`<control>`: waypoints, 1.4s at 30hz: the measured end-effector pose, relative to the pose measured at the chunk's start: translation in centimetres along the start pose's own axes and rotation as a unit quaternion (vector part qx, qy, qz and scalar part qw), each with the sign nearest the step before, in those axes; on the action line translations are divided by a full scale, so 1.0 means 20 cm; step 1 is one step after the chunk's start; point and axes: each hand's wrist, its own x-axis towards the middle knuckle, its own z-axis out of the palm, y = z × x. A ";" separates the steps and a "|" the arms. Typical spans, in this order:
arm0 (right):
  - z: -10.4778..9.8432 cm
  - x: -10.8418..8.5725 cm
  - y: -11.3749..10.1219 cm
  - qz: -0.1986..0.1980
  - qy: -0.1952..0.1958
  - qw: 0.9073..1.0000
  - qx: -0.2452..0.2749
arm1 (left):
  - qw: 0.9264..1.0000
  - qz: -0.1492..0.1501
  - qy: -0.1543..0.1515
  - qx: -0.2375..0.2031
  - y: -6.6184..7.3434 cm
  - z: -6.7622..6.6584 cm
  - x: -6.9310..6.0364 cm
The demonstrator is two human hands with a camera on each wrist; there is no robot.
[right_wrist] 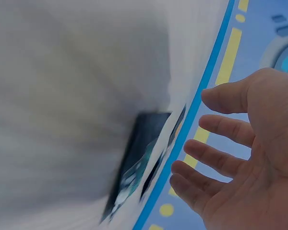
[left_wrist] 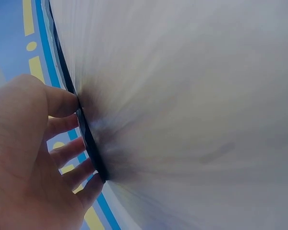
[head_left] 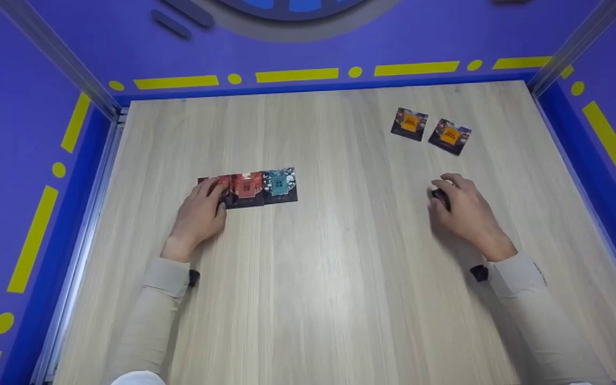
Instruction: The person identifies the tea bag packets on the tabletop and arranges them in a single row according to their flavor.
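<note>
The uncovered red packet (head_left: 247, 188) and teal packet (head_left: 279, 185) turn black along the bottom, the teal flecked with white; two dark, speckled packets (head_left: 409, 123) bear orange panels. The counter (head_left: 335, 294) is pale, streaked wood; violet-blue walls (head_left: 420, 48) carry yellow dashes and dots; the sleeves (head_left: 145, 321) are beige.

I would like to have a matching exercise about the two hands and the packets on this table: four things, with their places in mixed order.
Things:
1. Left hand
2. Right hand
3. Teal packet in the row
4. Orange-labelled packets

Places:
A. Right end of the row of three
B. At the leftmost packet of the row
C. Near the table's far edge, toward the right
D. At a dark packet outside the row

Pairs: 1-B, 2-D, 3-A, 4-C
</note>
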 end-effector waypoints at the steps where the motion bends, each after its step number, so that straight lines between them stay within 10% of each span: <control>1: 0.00 -0.01 0.01 0.008 0.001 1.000 0.002 | 1.000 -0.001 0.000 -0.001 0.00 0.00 0.00; 14: -0.01 -0.08 0.09 0.076 0.030 0.997 0.010 | 1.000 0.003 -0.006 0.004 0.01 -0.02 0.02; 42: 0.05 -0.03 0.05 0.073 -0.020 0.997 0.012 | 1.000 0.004 -0.006 0.009 0.01 -0.01 0.00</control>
